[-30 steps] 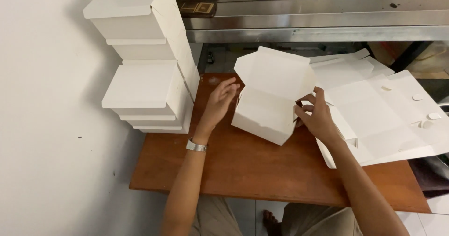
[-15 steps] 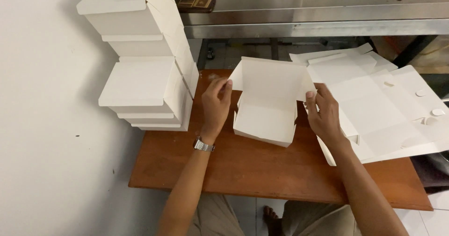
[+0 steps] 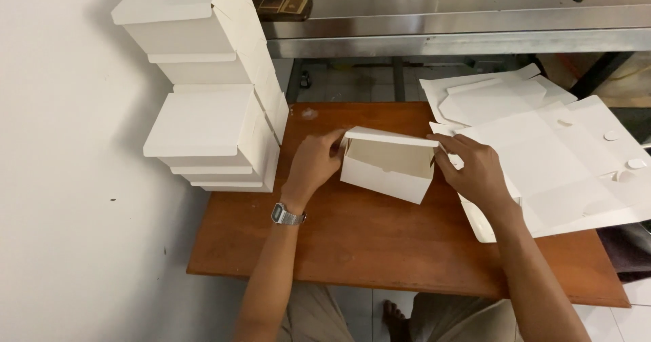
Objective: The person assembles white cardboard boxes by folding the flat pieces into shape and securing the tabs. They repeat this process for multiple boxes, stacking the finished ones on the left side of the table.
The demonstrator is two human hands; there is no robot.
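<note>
A white cardboard box (image 3: 384, 178) rests on the brown wooden table (image 3: 380, 240), its lid partly lowered and its inside still showing. My left hand (image 3: 313, 162) grips the box's left side and lid corner; a metal watch is on that wrist. My right hand (image 3: 473, 169) holds the box's right side at the lid edge. Both hands are closed on the same box.
Stacks of folded white boxes (image 3: 203, 91) stand at the table's left, against the white wall. Flat unfolded box blanks (image 3: 556, 152) lie at the right, overhanging the table edge. A steel counter (image 3: 461, 16) runs along the back. My knees and a foot show below the table.
The box has been lowered from mid-air onto the table and turned, and its lid has swung down over the opening. Both hands stayed on its sides.
</note>
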